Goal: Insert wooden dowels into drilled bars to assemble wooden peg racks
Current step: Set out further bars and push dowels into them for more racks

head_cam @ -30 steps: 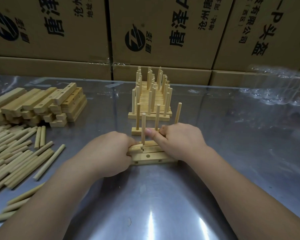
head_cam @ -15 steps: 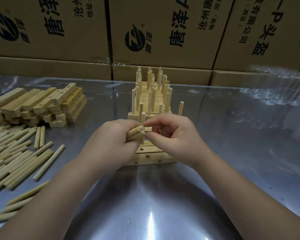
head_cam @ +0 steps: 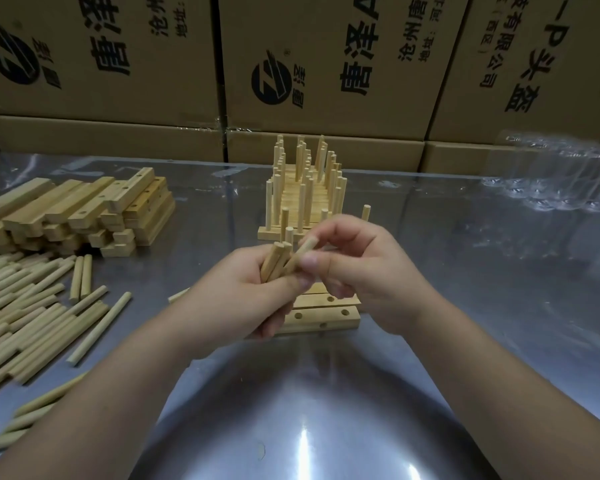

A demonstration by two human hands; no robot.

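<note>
Gripping a bundle of dowels (head_cam: pixel 274 261), the left hand (head_cam: pixel 243 299) curls round them; the right hand (head_cam: pixel 357 271) pinches one dowel (head_cam: pixel 300 254) at its thumb. Drilled bars (head_cam: pixel 326 311) lie just beneath both hands.

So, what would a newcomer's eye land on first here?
Centre frame, the left hand grips a bundle of dowels while the right hand pinches a single dowel beside it, both above the drilled bars. Behind them stands a row of finished peg racks. Loose dowels and stacked bars lie to the left.
</note>
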